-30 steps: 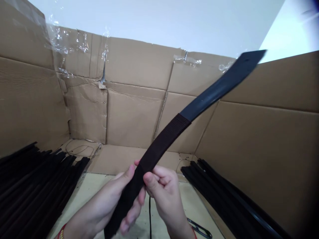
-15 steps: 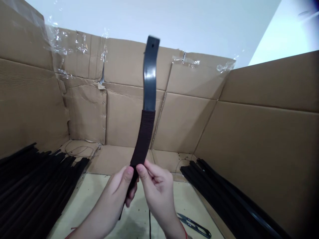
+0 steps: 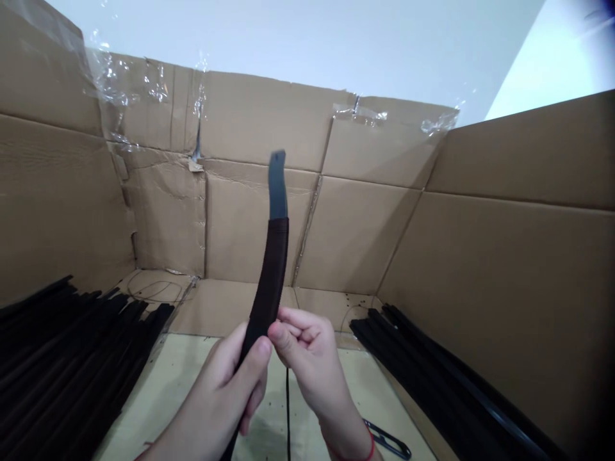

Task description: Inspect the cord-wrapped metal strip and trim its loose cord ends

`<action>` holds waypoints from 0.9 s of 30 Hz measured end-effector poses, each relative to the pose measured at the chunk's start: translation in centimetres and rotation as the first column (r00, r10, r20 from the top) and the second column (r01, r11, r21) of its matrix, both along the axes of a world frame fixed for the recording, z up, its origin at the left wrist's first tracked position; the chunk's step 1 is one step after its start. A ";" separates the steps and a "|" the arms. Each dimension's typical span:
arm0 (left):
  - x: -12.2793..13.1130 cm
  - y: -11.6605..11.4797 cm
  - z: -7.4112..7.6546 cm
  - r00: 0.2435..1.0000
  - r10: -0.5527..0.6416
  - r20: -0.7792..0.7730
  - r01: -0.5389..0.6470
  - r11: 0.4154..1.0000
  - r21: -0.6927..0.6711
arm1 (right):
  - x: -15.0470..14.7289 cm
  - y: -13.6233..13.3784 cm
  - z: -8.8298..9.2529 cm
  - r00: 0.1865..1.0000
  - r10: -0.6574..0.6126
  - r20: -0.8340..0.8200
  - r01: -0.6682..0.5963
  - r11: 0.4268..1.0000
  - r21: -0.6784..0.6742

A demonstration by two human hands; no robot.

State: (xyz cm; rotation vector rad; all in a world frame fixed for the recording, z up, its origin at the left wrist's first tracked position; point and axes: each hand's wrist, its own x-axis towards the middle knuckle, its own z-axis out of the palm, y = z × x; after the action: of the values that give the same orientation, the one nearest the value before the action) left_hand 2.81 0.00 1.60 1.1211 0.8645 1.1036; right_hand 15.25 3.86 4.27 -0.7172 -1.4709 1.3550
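Note:
A long, curved dark strip (image 3: pixel 277 192) stands upright in front of me, its bare grey-black top end pierced by a small hole. Below that, a tight, ribbed dark brown cord wrapping (image 3: pixel 271 262) covers it. My left hand (image 3: pixel 240 371) is closed around the lower part, thumb across its face. At the strip's right edge, my right hand (image 3: pixel 307 352) pinches thumb against fingers on the cord. A dark length of cord (image 3: pixel 288 413) hangs below the right hand. The strip's lower end is partly hidden by the left hand.
Cardboard walls (image 3: pixel 259 121) with clear tape enclose the pale work surface (image 3: pixel 182 371). Several dark strips lie in a pile (image 3: pixel 72 365) at left, with more dark strips (image 3: pixel 423 371) at right. Black thread snips (image 3: pixel 391 442) lie partly behind my right wrist.
The strip has tipped, its top end now lower and looking shorter, with its wrapped face turned. My left hand has shifted its grip, and its thumb now lies across the strip. The right hand stays close.

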 end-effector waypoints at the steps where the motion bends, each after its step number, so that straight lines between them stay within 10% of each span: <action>1: 0.0 -0.1 0.0 0.996 -0.074 0.051 0.075 0.997 -0.002 | 0.1 -0.1 0.1 0.999 0.045 -0.011 -0.045 0.998 -0.032; 5: -0.1 0.2 -0.7 0.965 -0.212 0.152 0.206 0.977 0.053 | 0.4 -0.8 0.4 0.996 0.091 -0.011 -0.091 0.994 -0.058; 12: -0.2 0.2 -0.7 0.974 -0.036 0.222 0.050 0.997 -0.060 | -0.4 -1.4 0.4 0.999 -0.002 0.040 0.002 1.000 0.012; 18: -0.1 1.4 -2.3 0.589 -0.422 0.689 0.513 0.854 0.083 | 0.0 -1.5 0.5 0.991 0.087 0.100 -0.090 0.996 0.027; 21: 0.0 2.0 -2.6 0.701 -0.436 0.564 0.522 0.853 0.010 | -0.1 -1.9 0.4 0.982 -0.110 0.152 0.096 0.990 0.100; 24: 0.1 1.8 -1.9 0.933 -0.128 0.336 0.174 0.979 -0.111 | -0.3 -2.0 0.4 0.966 -0.187 0.177 0.168 0.979 0.115; 27: 0.1 1.2 -1.2 0.942 -0.059 0.329 0.129 0.972 -0.195 | -0.4 -1.6 0.4 0.984 -0.087 0.154 0.085 0.996 0.020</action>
State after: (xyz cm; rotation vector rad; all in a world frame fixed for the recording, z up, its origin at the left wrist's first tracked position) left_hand 2.92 1.25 0.40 0.7682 0.6467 1.0498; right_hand 14.80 2.22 4.71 -0.8848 -1.5506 1.2454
